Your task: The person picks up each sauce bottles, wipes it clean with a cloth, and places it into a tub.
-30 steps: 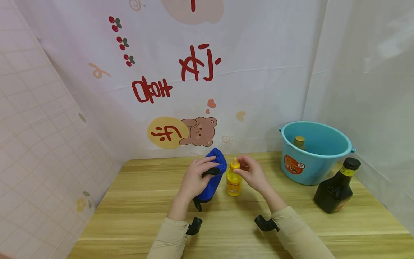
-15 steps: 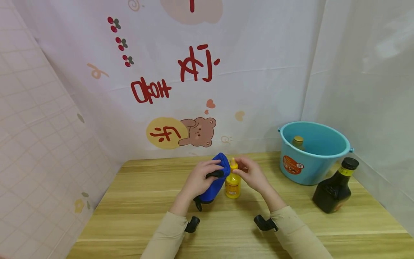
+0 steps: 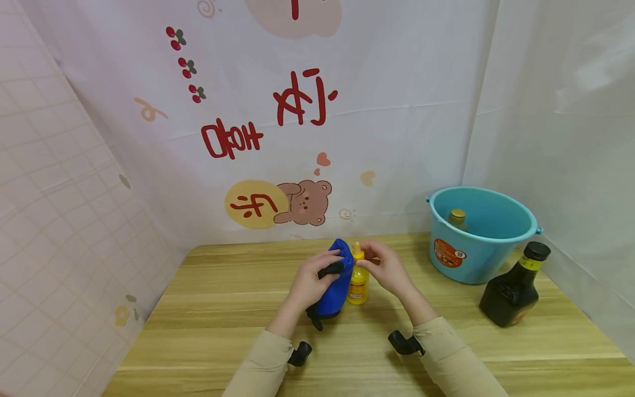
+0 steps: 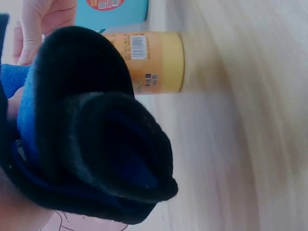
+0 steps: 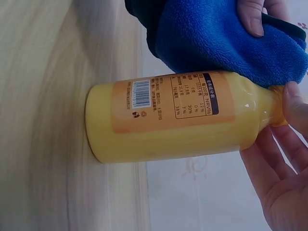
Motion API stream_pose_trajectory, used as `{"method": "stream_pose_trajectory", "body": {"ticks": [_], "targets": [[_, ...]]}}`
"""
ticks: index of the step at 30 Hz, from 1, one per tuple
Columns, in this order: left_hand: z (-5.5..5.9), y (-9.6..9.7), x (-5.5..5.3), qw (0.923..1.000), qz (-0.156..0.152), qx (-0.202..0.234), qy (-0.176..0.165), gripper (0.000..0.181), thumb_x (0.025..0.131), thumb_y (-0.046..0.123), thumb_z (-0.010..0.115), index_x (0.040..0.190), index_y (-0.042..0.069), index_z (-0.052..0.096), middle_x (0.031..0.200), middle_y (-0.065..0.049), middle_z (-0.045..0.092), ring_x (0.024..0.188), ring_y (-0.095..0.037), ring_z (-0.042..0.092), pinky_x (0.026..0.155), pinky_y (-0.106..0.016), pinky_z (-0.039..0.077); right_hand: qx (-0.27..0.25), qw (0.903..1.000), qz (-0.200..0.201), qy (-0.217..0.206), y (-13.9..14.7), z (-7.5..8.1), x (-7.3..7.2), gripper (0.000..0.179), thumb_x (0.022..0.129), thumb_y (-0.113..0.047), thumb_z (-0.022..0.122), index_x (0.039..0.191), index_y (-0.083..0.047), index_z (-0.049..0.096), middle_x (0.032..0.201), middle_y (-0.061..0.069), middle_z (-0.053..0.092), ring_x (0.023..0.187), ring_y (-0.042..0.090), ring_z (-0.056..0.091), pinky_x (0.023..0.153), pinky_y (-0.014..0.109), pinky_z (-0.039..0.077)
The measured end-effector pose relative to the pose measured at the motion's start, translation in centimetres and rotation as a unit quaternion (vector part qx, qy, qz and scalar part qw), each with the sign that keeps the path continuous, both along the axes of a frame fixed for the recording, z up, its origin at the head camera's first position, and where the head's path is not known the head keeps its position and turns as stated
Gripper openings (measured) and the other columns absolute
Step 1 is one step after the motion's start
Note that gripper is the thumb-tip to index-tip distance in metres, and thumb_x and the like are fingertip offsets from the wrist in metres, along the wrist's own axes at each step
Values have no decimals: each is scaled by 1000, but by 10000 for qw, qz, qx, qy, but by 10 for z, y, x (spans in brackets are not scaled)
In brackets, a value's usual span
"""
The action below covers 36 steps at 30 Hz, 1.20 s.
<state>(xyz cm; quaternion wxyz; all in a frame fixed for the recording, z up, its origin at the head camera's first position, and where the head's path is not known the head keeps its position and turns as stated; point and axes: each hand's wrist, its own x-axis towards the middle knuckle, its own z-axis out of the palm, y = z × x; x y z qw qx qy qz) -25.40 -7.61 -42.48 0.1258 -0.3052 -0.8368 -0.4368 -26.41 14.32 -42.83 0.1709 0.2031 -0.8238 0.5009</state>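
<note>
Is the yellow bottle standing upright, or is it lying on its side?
Upright. In the head view the yellow bottle stands base-down on the table, its tip pointing up, with the right hand at its neck.

Downward head view, close wrist views, bottle (image 5: 173, 118) in all

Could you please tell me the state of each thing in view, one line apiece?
Yellow bottle: standing upright, pinched at the neck by the right hand.
Blue cloth: bunched, gripped in the left hand, close against the yellow bottle.
Bucket: upright, open-topped, with a bottle inside.
Gold-topped bottle: capped, in the bucket, mostly hidden.
Dark bottle: upright, capped.
</note>
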Motion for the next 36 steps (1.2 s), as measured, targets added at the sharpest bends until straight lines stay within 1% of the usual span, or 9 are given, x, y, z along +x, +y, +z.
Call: {"method": "stream_pose_trajectory", "body": {"ticks": [2,8,17,23,28,33,36], "targets": [[-2,1,0,10000,26,15,-33,35,89,2,72,123,9,71,134,-3,62,128,-25,54,107,-46,41,19,10000,-19,12,0,0,0,29,86,-2,75,114,-3,68,97,8,67,87,25,66,82,49,57],[-3,0,3,9994,40,107,-319,38,88,0,73,125,7,69,131,-6,64,126,-27,55,106,-47,42,3,10000,1,10,0,1,1,28,86,-3,74,113,-4,68,98,8,66,88,25,65,82,49,57],[-8,1,3,9970,206,302,-675,38,88,0,72,125,6,69,129,-6,65,126,-28,56,106,-47,42,39,10000,-19,31,-1,1,4,27,87,-5,74,113,-3,67,102,10,67,89,26,67,83,50,56],[-11,-3,3,9971,154,242,-705,38,88,-1,72,124,6,70,128,-7,66,124,-29,57,105,-47,42,1,9999,11,128,-1,0,3,29,87,-3,74,115,-2,67,102,10,67,89,27,67,82,49,57],[-18,-8,0,9973,23,43,-726,37,88,-1,72,124,7,71,129,-5,65,124,-28,57,105,-47,42,-7,9999,-6,119,-1,0,3,29,87,-3,74,115,-3,67,101,10,67,88,26,66,82,50,56],[-22,-12,-1,9984,-113,-157,-526,33,87,-2,73,118,7,73,128,-5,66,123,-28,58,105,-47,43,62,10000,-50,29,-2,2,4,29,87,-5,74,115,-4,67,101,9,67,89,25,66,82,50,56],[-23,-14,-1,9984,-197,-409,-336,33,85,-3,74,116,7,74,128,-6,66,122,-29,58,104,-47,43,127,9999,-97,-21,-2,2,4,29,87,-6,74,115,-4,67,102,9,67,89,26,67,83,49,56]]}}
